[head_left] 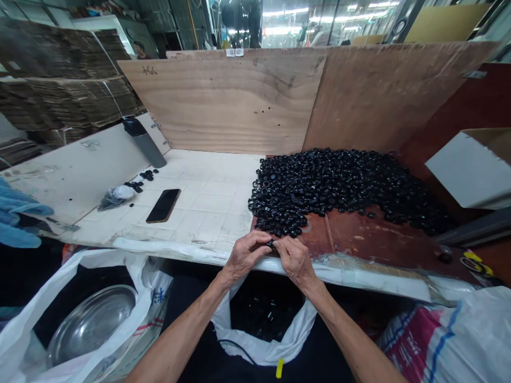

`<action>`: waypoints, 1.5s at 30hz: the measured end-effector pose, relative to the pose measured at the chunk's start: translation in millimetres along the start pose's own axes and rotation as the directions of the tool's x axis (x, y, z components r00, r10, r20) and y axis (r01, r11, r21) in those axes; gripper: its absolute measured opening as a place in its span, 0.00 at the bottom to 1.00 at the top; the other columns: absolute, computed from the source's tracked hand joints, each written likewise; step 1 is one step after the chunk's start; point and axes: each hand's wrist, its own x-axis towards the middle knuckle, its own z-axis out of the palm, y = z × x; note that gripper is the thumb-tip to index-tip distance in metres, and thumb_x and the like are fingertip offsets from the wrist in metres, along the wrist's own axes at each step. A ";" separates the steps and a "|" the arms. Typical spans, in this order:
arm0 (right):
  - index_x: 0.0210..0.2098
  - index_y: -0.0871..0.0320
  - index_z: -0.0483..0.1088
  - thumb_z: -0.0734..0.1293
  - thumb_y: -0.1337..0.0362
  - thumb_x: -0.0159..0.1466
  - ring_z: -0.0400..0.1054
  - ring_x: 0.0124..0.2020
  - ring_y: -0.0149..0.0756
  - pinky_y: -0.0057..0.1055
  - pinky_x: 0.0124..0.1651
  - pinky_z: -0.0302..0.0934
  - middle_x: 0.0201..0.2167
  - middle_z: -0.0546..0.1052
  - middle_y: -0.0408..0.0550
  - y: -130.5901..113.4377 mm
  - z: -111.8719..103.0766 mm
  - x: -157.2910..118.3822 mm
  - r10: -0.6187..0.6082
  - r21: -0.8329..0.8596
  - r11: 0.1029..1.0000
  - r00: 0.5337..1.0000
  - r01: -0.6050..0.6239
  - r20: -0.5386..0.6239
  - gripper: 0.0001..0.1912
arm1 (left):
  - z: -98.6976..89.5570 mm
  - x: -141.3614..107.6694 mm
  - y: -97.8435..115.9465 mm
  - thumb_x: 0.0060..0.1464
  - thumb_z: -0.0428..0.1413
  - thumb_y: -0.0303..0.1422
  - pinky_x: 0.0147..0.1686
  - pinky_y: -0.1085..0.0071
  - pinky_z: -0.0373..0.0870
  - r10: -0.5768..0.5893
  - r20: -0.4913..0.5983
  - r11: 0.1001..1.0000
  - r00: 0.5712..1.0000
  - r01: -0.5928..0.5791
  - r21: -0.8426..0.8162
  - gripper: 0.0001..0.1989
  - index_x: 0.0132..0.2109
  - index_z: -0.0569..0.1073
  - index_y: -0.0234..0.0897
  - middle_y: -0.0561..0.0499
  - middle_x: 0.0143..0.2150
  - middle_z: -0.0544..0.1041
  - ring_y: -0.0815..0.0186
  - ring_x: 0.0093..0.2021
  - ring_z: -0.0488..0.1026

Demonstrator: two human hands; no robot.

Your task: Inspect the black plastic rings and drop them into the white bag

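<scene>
Where the forearms (179, 332) angle inward, hands (248, 254) together, clamped on a small black ring (271, 244).

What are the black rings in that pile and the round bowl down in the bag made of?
The black rings look like glossy moulded plastic, though rubber is possible: highlights shine on their curves. The bowl looks like polished stainless steel, from its mirror-bright sheen.

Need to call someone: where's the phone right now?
The smartphone lies on the white tiled bench in the head view, left of the heap of black rings.
</scene>
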 end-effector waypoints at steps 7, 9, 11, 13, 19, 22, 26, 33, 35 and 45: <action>0.40 0.55 0.74 0.62 0.66 0.68 0.73 0.38 0.39 0.45 0.55 0.58 0.36 0.80 0.48 -3.3 -1.5 0.1 -0.106 -0.004 0.994 0.994 0.106 -0.016 0.09 | 0.9 0.5 -0.4 0.59 0.59 0.37 0.50 0.59 0.73 -0.023 -0.023 1.000 0.999 0.024 0.008 0.10 0.44 0.76 0.36 0.43 0.44 0.78 0.59 0.47 0.75; 0.38 0.56 0.74 0.61 0.66 0.69 0.72 0.36 0.38 0.41 0.50 0.62 0.34 0.79 0.48 -3.3 -0.8 0.2 -0.076 0.025 0.997 0.997 0.076 -0.007 0.09 | 0.9 0.4 -0.6 0.59 0.59 0.37 0.50 0.60 0.73 -0.029 -0.025 0.999 0.999 0.030 0.012 0.10 0.44 0.76 0.36 0.43 0.44 0.78 0.60 0.47 0.75; 0.40 0.56 0.73 0.63 0.64 0.68 0.72 0.37 0.39 0.37 0.45 0.65 0.35 0.78 0.49 -2.9 -0.5 0.7 -0.016 0.098 0.995 0.999 0.019 -0.036 0.08 | 0.7 0.3 -1.0 0.59 0.59 0.36 0.51 0.60 0.72 -0.043 -0.039 0.999 0.998 0.044 0.009 0.10 0.44 0.76 0.36 0.44 0.43 0.78 0.60 0.47 0.75; 0.40 0.56 0.73 0.64 0.62 0.67 0.72 0.38 0.39 0.34 0.42 0.66 0.35 0.76 0.50 -2.0 -0.8 1.8 0.039 0.167 0.986 0.997 -0.027 -0.069 0.07 | 0.4 0.4 -1.5 0.59 0.59 0.36 0.51 0.60 0.72 -0.052 -0.038 0.999 0.998 0.052 0.001 0.09 0.45 0.76 0.36 0.44 0.44 0.78 0.60 0.47 0.75; 0.37 0.57 0.73 0.69 0.59 0.64 0.69 0.28 0.32 0.28 0.30 0.65 0.32 0.75 0.46 3.4 0.3 4.3 0.139 0.288 0.950 0.989 -0.118 -0.052 0.08 | 0.1 1.9 -1.1 0.59 0.59 0.35 0.49 0.61 0.73 -0.039 0.041 0.999 0.998 0.040 -0.009 0.09 0.45 0.76 0.35 0.43 0.45 0.78 0.60 0.47 0.75; 0.37 0.57 0.74 0.71 0.60 0.62 0.71 0.31 0.34 0.28 0.32 0.66 0.33 0.76 0.47 2.2 -2.7 5.7 0.098 0.319 0.944 0.994 -0.080 -0.042 0.08 | 0.9 2.0 1.0 0.58 0.60 0.34 0.48 0.62 0.73 -0.055 0.027 0.998 0.998 0.056 -0.024 0.09 0.44 0.76 0.35 0.43 0.45 0.78 0.60 0.46 0.75; 0.43 0.56 0.75 0.68 0.66 0.63 0.72 0.43 0.39 0.34 0.46 0.68 0.40 0.77 0.50 -1.0 -8.3 6.0 0.026 0.357 0.934 0.999 -0.009 -0.043 0.09 | 1.5 1.6 2.8 0.56 0.61 0.35 0.50 0.62 0.73 -0.103 -0.019 0.993 0.995 0.101 -0.065 0.09 0.43 0.77 0.36 0.45 0.43 0.78 0.60 0.46 0.75; 0.40 0.57 0.74 0.68 0.65 0.64 0.72 0.35 0.35 0.30 0.37 0.68 0.37 0.76 0.48 1.2 -5.5 1.6 0.136 0.388 0.915 0.990 -0.113 -0.033 0.06 | 1.2 0.5 1.8 0.56 0.62 0.36 0.53 0.59 0.74 -0.170 -0.020 0.981 0.985 0.167 -0.099 0.12 0.45 0.78 0.35 0.43 0.46 0.79 0.58 0.48 0.76; 0.40 0.57 0.74 0.67 0.65 0.64 0.72 0.38 0.37 0.32 0.41 0.68 0.37 0.76 0.49 1.3 -4.5 1.7 0.083 0.345 0.937 0.995 -0.057 -0.060 0.05 | 1.1 0.1 0.0 0.56 0.61 0.35 0.53 0.60 0.73 -0.146 -0.008 0.986 0.989 0.145 -0.079 0.11 0.45 0.78 0.35 0.43 0.46 0.79 0.59 0.48 0.76; 0.39 0.57 0.71 0.63 0.63 0.69 0.72 0.36 0.37 0.32 0.41 0.66 0.33 0.76 0.48 6.4 4.6 -4.8 0.054 0.196 0.980 0.997 -0.044 -0.048 0.06 | 1.9 -0.8 -3.9 0.58 0.60 0.33 0.52 0.61 0.74 -0.018 0.018 1.000 1.000 0.018 -0.001 0.09 0.46 0.77 0.36 0.44 0.46 0.79 0.60 0.47 0.77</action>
